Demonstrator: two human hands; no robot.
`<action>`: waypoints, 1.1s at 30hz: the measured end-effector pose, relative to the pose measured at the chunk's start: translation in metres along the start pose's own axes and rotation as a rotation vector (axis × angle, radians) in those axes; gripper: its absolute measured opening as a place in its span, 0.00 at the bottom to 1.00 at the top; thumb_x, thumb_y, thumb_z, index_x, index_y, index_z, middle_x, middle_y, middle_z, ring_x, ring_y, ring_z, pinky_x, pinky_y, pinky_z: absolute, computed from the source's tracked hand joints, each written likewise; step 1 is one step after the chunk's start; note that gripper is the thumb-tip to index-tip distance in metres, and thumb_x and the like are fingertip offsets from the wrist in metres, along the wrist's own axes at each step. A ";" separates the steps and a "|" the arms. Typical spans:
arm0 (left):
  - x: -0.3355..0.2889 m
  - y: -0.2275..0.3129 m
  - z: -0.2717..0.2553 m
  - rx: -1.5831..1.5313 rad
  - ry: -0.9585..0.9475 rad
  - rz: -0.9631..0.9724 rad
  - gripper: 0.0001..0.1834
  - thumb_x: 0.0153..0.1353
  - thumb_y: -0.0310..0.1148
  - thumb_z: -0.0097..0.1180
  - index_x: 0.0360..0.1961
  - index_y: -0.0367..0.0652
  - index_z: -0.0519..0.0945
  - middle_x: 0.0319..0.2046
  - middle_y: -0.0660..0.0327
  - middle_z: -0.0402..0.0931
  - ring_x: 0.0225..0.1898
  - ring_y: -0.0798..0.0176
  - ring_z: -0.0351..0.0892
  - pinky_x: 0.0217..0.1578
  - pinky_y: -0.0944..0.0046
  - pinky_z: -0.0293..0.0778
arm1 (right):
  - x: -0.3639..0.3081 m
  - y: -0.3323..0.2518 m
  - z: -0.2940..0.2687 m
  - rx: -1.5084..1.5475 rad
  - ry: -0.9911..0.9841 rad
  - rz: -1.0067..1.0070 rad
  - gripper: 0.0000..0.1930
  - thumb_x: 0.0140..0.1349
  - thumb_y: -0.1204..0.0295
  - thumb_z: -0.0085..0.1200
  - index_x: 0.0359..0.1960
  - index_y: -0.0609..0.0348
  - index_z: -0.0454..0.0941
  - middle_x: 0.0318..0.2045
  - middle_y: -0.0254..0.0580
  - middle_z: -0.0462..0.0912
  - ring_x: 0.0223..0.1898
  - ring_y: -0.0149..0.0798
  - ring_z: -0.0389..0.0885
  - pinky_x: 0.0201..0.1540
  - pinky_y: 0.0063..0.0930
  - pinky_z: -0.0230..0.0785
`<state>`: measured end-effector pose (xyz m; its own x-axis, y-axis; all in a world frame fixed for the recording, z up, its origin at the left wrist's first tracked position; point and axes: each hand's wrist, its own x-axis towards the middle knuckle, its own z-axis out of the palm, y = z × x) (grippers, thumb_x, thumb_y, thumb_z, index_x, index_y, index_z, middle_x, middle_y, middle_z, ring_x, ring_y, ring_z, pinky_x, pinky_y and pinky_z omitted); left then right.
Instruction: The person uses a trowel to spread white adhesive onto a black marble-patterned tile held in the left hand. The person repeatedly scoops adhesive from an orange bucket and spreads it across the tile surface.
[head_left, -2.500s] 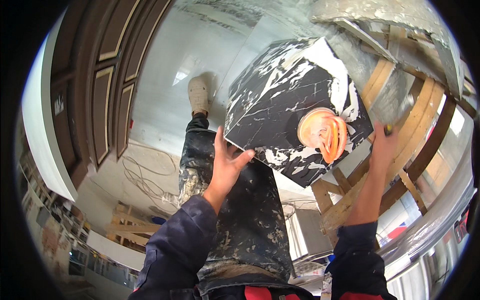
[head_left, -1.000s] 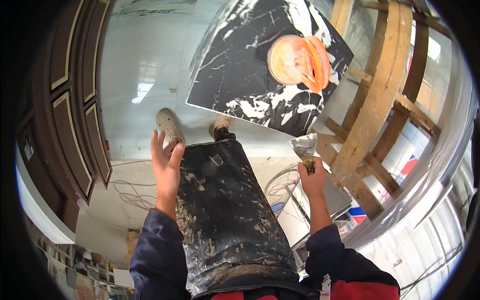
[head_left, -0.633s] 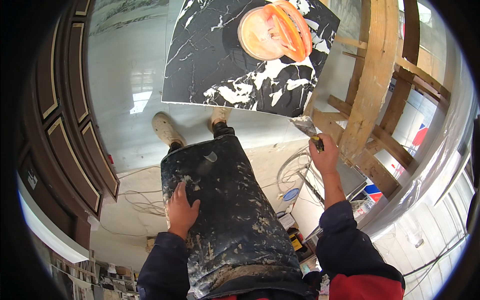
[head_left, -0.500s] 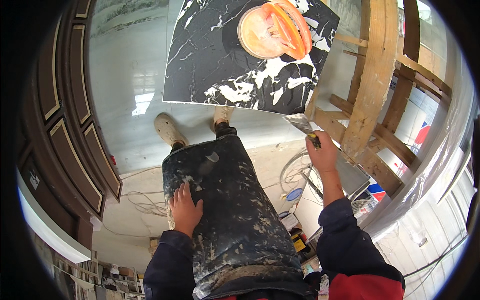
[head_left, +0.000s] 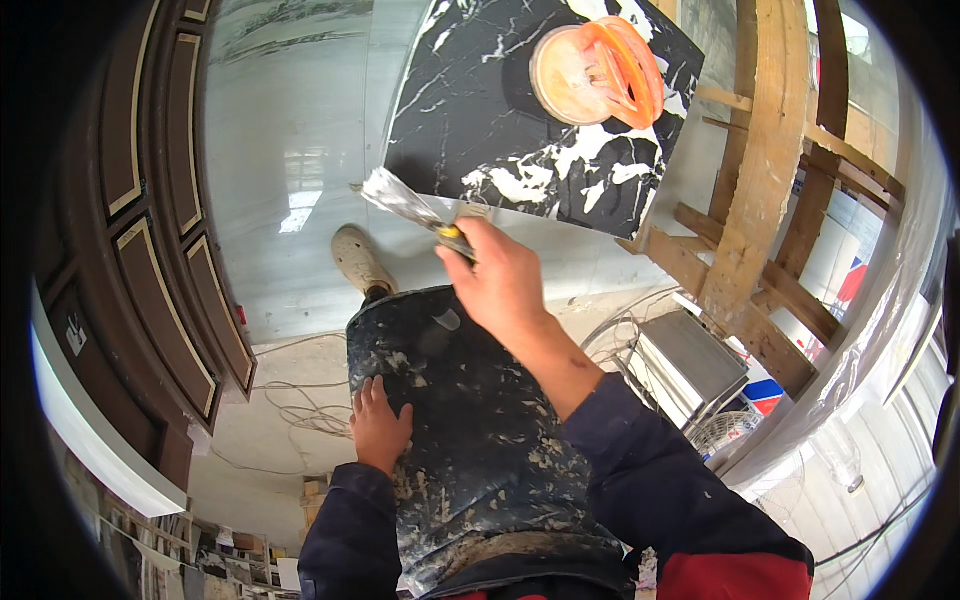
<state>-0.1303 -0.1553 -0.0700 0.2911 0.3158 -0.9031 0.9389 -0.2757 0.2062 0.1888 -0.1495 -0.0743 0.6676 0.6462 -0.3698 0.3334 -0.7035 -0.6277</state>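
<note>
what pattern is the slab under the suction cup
Black slab, white veins and patches; best in head view.

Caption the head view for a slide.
Right hand holds a scraper by a marbled slab; left hand spread over dark, stained clothing.

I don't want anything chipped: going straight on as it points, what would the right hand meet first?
Probably the near left corner of the black marbled tile: the putty knife in the right hand overlaps it in view, though depth and contact are unclear.

Brown panels (head_left: 165,310) line the left; glossy floor (head_left: 265,110) reflects light (head_left: 300,212) at upper left; wooden beams (head_left: 762,150) cross the right.
</note>
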 end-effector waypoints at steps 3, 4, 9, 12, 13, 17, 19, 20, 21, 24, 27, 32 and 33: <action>-0.001 -0.003 -0.002 -0.027 0.022 -0.001 0.43 0.61 0.43 0.68 0.74 0.39 0.66 0.73 0.47 0.67 0.75 0.41 0.62 0.68 0.38 0.67 | 0.006 -0.025 0.015 0.051 0.021 -0.086 0.15 0.65 0.69 0.68 0.47 0.61 0.79 0.37 0.51 0.87 0.37 0.57 0.87 0.39 0.44 0.78; 0.000 -0.004 -0.002 -0.033 0.028 0.003 0.43 0.61 0.43 0.68 0.74 0.39 0.66 0.73 0.47 0.67 0.75 0.41 0.62 0.68 0.38 0.67 | 0.004 -0.028 0.015 0.074 0.039 -0.129 0.14 0.65 0.69 0.67 0.48 0.60 0.78 0.37 0.51 0.86 0.37 0.57 0.86 0.38 0.46 0.78; 0.000 -0.014 -0.012 -0.071 0.023 0.014 0.43 0.62 0.44 0.68 0.73 0.38 0.66 0.72 0.47 0.68 0.75 0.41 0.63 0.68 0.38 0.67 | -0.050 0.018 -0.015 -0.022 0.112 -0.128 0.10 0.59 0.75 0.66 0.41 0.59 0.80 0.33 0.47 0.82 0.35 0.55 0.82 0.38 0.46 0.74; 0.002 -0.027 0.007 -0.103 -0.017 0.021 0.43 0.62 0.44 0.68 0.74 0.39 0.66 0.72 0.48 0.67 0.74 0.40 0.64 0.68 0.39 0.68 | -0.098 0.102 -0.073 -0.132 0.042 0.041 0.10 0.63 0.73 0.67 0.44 0.61 0.83 0.35 0.47 0.82 0.33 0.48 0.82 0.37 0.39 0.75; 0.005 -0.031 0.012 -0.090 -0.033 0.016 0.43 0.62 0.45 0.68 0.74 0.39 0.66 0.73 0.47 0.67 0.74 0.40 0.63 0.68 0.38 0.68 | -0.111 0.125 -0.093 -0.210 0.062 0.095 0.11 0.63 0.73 0.68 0.45 0.61 0.83 0.36 0.47 0.82 0.34 0.49 0.83 0.38 0.39 0.75; 0.023 -0.037 0.037 -0.040 -0.084 0.008 0.43 0.61 0.46 0.69 0.74 0.40 0.67 0.73 0.47 0.66 0.74 0.39 0.62 0.66 0.37 0.70 | -0.141 0.180 -0.159 -0.396 0.167 0.245 0.11 0.64 0.72 0.66 0.46 0.60 0.84 0.37 0.47 0.82 0.35 0.48 0.84 0.39 0.38 0.76; 0.030 -0.029 0.058 -0.003 -0.073 -0.002 0.43 0.61 0.47 0.69 0.73 0.40 0.67 0.72 0.47 0.66 0.73 0.38 0.62 0.65 0.37 0.72 | -0.140 0.213 -0.174 -0.421 0.230 0.159 0.11 0.64 0.71 0.67 0.46 0.60 0.85 0.37 0.47 0.83 0.36 0.49 0.84 0.41 0.38 0.76; 0.031 -0.025 0.069 0.029 -0.064 -0.011 0.43 0.61 0.47 0.69 0.73 0.40 0.67 0.71 0.47 0.67 0.73 0.38 0.63 0.64 0.37 0.73 | -0.134 0.222 -0.175 -0.430 0.218 0.154 0.11 0.64 0.71 0.67 0.46 0.61 0.85 0.37 0.47 0.83 0.36 0.48 0.84 0.42 0.37 0.76; 0.030 -0.021 0.074 0.069 -0.062 -0.017 0.44 0.60 0.47 0.69 0.73 0.40 0.67 0.70 0.47 0.67 0.72 0.38 0.63 0.63 0.37 0.74 | -0.125 0.224 -0.176 -0.437 0.208 0.158 0.11 0.63 0.72 0.67 0.46 0.61 0.85 0.37 0.47 0.83 0.36 0.48 0.84 0.42 0.37 0.76; 0.020 -0.010 0.097 0.088 -0.018 -0.045 0.43 0.60 0.48 0.68 0.72 0.41 0.69 0.68 0.49 0.69 0.70 0.40 0.65 0.61 0.38 0.76 | -0.107 0.228 -0.169 -0.340 0.196 0.135 0.12 0.63 0.72 0.68 0.46 0.62 0.85 0.36 0.47 0.84 0.36 0.47 0.84 0.42 0.36 0.76; 0.012 0.001 0.109 0.105 -0.013 -0.076 0.41 0.61 0.49 0.67 0.72 0.43 0.70 0.69 0.51 0.69 0.72 0.43 0.65 0.60 0.37 0.76 | -0.097 0.222 -0.152 -0.213 0.178 0.139 0.12 0.63 0.73 0.68 0.46 0.63 0.85 0.36 0.45 0.84 0.36 0.45 0.83 0.42 0.35 0.75; 0.003 -0.014 0.124 0.095 -0.024 -0.097 0.40 0.62 0.48 0.65 0.72 0.44 0.71 0.69 0.54 0.70 0.73 0.46 0.64 0.61 0.37 0.74 | -0.070 0.182 -0.100 -0.047 0.170 0.033 0.12 0.62 0.73 0.68 0.45 0.64 0.85 0.36 0.47 0.84 0.35 0.45 0.83 0.41 0.35 0.75; 0.002 -0.016 0.125 0.097 -0.024 -0.091 0.40 0.62 0.48 0.65 0.72 0.44 0.71 0.69 0.54 0.71 0.73 0.46 0.65 0.61 0.37 0.74 | -0.063 0.171 -0.090 -0.030 0.169 0.009 0.12 0.62 0.73 0.68 0.45 0.64 0.85 0.36 0.47 0.84 0.35 0.45 0.83 0.41 0.35 0.75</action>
<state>-0.1672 -0.2638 -0.1223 0.2003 0.3215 -0.9255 0.9386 -0.3337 0.0872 0.2633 -0.3374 -0.0966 0.7721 0.5827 -0.2536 0.3446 -0.7192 -0.6033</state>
